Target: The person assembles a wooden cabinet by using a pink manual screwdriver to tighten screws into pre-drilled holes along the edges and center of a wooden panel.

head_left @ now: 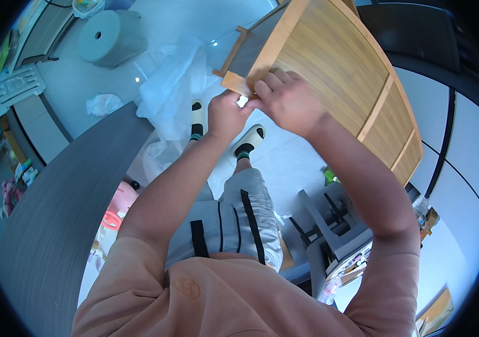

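Observation:
A large wooden furniture piece (335, 50) with slatted-looking brown panels and a lighter frame lies tilted ahead of me, at the right. At its near corner a short wooden leg (236, 83) sticks out. My left hand (228, 116) is closed around the underside of this leg, its fingers mostly hidden. From the other side, my right hand (291, 104) is curled over the same corner, slightly blurred, with its thumb toward my left hand. Between the two hands shows a small bright white piece (242, 101); its kind is unclear.
Clear plastic wrapping (175, 92) lies on the pale tiled floor beside my slippers (249, 139). A pale stool (110, 36) stands at far left. A dark grey tabletop (65, 208) runs along my left; a grey chair (329, 236) is close at right. A pink object (123, 197) sits beneath my left arm.

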`<action>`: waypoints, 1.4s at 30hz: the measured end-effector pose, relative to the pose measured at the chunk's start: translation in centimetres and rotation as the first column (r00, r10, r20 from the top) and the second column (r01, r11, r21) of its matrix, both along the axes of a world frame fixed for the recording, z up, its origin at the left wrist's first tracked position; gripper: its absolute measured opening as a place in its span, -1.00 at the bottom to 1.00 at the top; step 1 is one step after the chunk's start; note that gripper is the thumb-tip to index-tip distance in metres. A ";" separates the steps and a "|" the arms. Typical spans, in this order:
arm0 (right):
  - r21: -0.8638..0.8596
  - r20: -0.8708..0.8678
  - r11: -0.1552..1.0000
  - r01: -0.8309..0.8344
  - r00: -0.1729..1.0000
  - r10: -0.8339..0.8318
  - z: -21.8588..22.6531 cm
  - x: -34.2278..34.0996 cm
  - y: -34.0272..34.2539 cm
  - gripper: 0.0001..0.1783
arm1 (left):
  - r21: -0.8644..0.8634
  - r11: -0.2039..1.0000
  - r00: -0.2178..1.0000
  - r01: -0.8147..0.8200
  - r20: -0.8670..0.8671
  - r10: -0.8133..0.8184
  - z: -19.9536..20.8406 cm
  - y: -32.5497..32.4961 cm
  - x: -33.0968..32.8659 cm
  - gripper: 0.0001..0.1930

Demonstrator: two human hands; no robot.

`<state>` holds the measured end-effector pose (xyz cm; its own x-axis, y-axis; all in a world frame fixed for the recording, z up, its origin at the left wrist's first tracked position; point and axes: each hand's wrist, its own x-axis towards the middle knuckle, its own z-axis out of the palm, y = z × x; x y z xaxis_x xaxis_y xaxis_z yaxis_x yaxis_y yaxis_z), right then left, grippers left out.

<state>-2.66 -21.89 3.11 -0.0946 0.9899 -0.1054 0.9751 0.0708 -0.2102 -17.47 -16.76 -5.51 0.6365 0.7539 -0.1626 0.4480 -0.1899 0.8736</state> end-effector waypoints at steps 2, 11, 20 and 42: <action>0.081 0.005 0.994 -0.071 0.997 0.071 -0.1 0.5 0.2 -0.89 | 0.012 1.000 0.998 -0.008 0.059 0.008 0.0 0.0 -0.1 -0.76; -0.010 0.021 0.999 -0.052 0.998 0.052 -0.4 -1.6 -0.4 -0.89 | -0.001 1.000 0.997 0.030 -0.068 -0.030 0.0 -0.1 -0.3 -0.77; -0.115 -0.059 0.843 0.526 0.843 -0.534 2.4 -4.8 -0.6 -0.68 | -0.120 0.978 0.940 0.169 -0.278 -0.197 3.1 2.5 -1.9 -0.66; 0.381 -0.452 -0.191 0.905 0.002 -0.892 24.4 -14.0 -33.7 -0.28 | 0.285 0.278 0.203 0.918 0.264 -0.943 32.9 -18.5 8.8 -0.44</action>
<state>-16.68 -55.63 27.53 0.9403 -0.0617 0.3347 0.1556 -0.7969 -0.5838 -8.63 -35.31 27.36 0.8767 -0.4209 0.2329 -0.3817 -0.3138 0.8694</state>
